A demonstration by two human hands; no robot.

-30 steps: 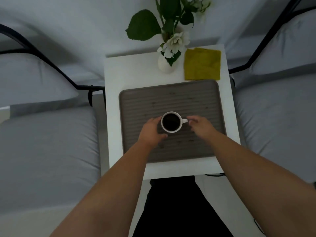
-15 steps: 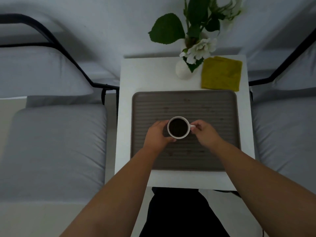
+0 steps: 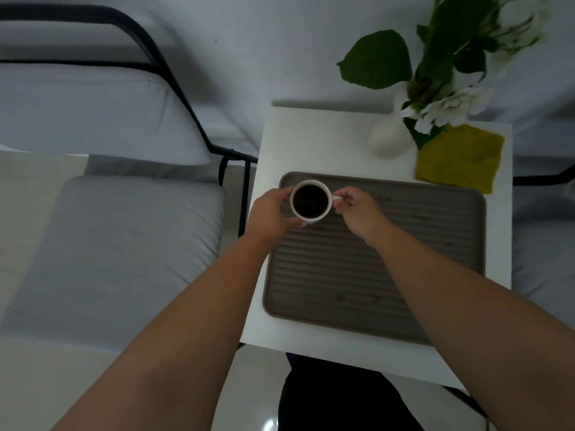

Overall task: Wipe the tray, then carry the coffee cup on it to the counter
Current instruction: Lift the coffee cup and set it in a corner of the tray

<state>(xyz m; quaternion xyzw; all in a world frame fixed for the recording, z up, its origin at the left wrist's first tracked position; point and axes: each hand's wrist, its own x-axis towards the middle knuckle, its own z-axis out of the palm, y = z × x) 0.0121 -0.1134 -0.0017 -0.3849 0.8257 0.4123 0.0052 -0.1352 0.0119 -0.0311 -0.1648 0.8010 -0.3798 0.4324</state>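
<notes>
We see both forearms reaching forward from the bottom of the view, converging on the coffee cup [image 3: 310, 200]. The left hand [image 3: 271, 213] wraps its fingers around the cup's left wall, thumb curling under the near side, wrist nearly straight with the forearm. The right hand [image 3: 354, 209] comes in from the right, its fingers bent and pinching the small handle on the cup's right side, knuckles turned up toward us.

The cup is white, filled with dark coffee, and sits over the far left corner of the tray [image 3: 435, 244]; we cannot tell whether it rests on the ribbed surface or is lifted just off it. The grey tray lies on the white table [image 3: 311, 141], with a few dark specks on its ribs. Behind the tray, a yellow cloth [image 3: 460, 158] lies folded beside a white vase [image 3: 387, 141] of flowers. A grey bed [image 3: 118, 244] stands to the left.
</notes>
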